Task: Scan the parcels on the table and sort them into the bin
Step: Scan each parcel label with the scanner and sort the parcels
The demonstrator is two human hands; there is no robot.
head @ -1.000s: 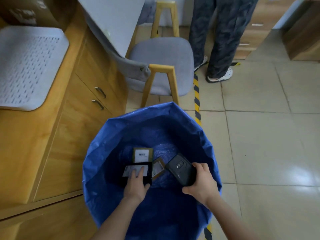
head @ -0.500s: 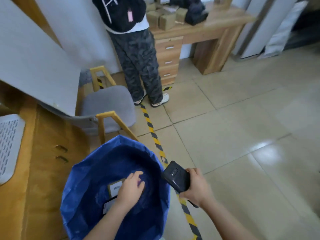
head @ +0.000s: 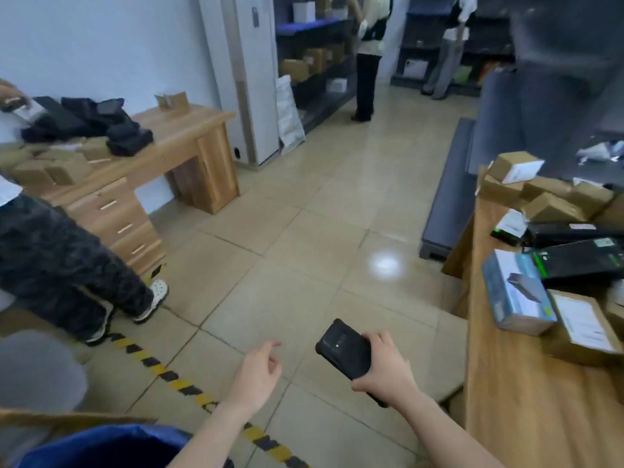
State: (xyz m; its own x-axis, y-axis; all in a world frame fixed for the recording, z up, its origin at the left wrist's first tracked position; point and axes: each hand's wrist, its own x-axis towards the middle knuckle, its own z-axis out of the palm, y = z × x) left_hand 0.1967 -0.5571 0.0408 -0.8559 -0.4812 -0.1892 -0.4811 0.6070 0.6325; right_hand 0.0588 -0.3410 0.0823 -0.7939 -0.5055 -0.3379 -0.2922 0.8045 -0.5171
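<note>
Head view is showing the left hand (head: 256,376) hanging over the floor tiles with its fingers (head: 270,346) loosely curled and holding nothing, while the right hand (head: 388,369) is wrapping its fingers (head: 374,339) round a black scanner (head: 341,352).

The parcels are lying on the table (head: 526,400) at the right: a blue and white box (head: 516,295) near the table's edge, a brown labelled box (head: 580,325) just beside it, black boxes (head: 580,258) behind, and a loose heap of small brown boxes (head: 553,197) farther back. The blue bin (head: 101,444) is sitting at the lower left, well apart from the table.

The risk is probably lying in the reach. The blue and white box is sitting so near the edge that a careless brush could send it to the floor, and pulling one parcel from the heap could be toppling its neighbours. With labels crowding together, the scanner might also be reading the wrong one.

Around this, a person in patterned trousers (head: 67,265) is standing at another desk (head: 189,130) stacked with boxes, close to the striped floor tape (head: 169,376) and the bin. That person could be crowding the way back to the bin.
</note>
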